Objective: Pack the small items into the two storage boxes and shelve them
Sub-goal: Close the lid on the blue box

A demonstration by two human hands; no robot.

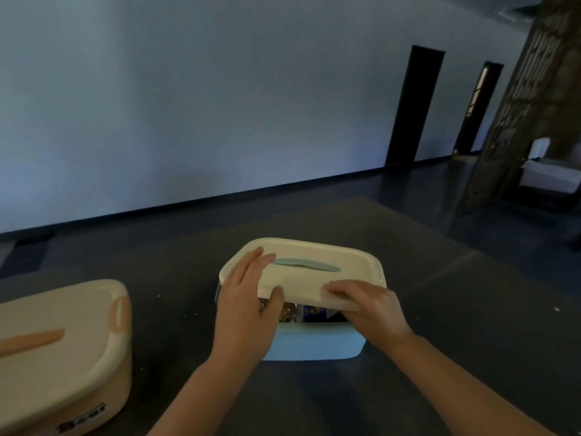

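A light blue storage box (314, 341) stands on the dark table in front of me. Its cream lid (317, 256), with a blue handle strip (306, 265), sits tilted on top, the near edge raised so that small items (301, 311) show in the gap. My left hand (248, 306) holds the lid's near left corner, fingers on top and thumb under the edge. My right hand (367, 305) grips the lid's near right edge. A tan storage box (63, 357) with its cream lid closed stands at the left.
The dark table (440, 309) extends to the right and behind the blue box. Beyond it lie a dark floor, a pale wall with two dark doorways (415, 105), and a lattice rack (528, 89) at the far right.
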